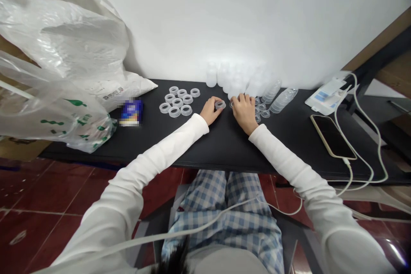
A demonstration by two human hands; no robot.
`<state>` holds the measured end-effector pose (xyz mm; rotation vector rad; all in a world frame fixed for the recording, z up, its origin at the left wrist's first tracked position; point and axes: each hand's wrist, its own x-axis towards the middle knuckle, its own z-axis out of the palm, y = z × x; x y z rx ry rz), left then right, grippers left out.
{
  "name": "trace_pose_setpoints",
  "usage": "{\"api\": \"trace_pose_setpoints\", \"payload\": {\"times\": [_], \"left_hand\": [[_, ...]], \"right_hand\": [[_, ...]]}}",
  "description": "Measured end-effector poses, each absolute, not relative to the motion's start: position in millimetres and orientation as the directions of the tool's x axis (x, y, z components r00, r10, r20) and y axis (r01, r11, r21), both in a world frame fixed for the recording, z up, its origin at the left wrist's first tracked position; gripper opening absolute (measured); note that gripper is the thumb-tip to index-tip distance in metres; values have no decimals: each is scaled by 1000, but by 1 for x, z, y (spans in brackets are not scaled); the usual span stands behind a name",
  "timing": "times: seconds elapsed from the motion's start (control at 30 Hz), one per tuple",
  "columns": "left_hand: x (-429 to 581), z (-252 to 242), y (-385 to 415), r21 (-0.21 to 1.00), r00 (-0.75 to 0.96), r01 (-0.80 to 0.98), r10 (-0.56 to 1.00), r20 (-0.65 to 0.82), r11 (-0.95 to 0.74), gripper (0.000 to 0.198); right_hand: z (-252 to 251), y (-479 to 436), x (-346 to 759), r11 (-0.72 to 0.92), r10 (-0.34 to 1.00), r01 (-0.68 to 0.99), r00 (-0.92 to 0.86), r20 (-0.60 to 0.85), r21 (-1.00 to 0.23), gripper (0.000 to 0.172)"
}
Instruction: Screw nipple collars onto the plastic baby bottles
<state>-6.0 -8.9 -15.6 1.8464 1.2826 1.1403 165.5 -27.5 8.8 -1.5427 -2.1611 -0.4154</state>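
My left hand (210,111) is closed around a translucent plastic ring (220,104) just above the black table (205,150). To its right, my right hand (244,111) has its fingers bent over a small clear piece (232,104), mostly hidden by the fingertips. Several small clear cups or caps (265,113) lie beside and partly behind my right hand. Several more translucent rings (177,102) lie flat in a cluster left of my left hand. Behind both hands stand many frosted plastic pieces (236,78) against the wall.
Two stacks of clear cups (284,100) lean at the right. Beyond them are a white packet (327,96), a phone (332,137) and white cables (380,137). A blue box (131,112) and large plastic bags (64,43) take up the left side.
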Motion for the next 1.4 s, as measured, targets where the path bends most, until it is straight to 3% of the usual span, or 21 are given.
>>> {"api": "trace_pose_setpoints", "payload": {"times": [0.1,0.2,0.27,0.43,0.7,0.93,1.1,1.4], "left_hand": [[-3,-10,-5,994,8,66,996,86,-86,15],[-3,-3,-2,976,-29,-199,994,-102,95,14],[-3,1,-3,957,-22,-261,990,-138,127,18],[1,-1,-8,980,-24,-198,999,-31,25,17],[3,-9,-13,965,96,-57,961,260,-256,25],[5,-12,-15,964,179,-145,952,248,-224,34],[3,-13,-9,965,144,-199,969,201,-171,32],[-1,-8,-10,958,157,-182,955,250,-221,37]], "right_hand": [[10,-31,160,412,758,896,-237,608,-165,27],[6,-32,155,522,718,786,-194,669,-333,25],[2,-32,153,574,710,708,-180,681,-412,20],[-1,-28,155,590,737,637,-173,653,-497,11],[-4,-23,157,491,796,656,-70,601,-573,14],[-1,-27,155,505,763,682,-67,642,-529,11],[2,-30,152,564,750,647,-142,645,-513,11],[-5,-24,155,493,833,576,-95,546,-652,21]]}}
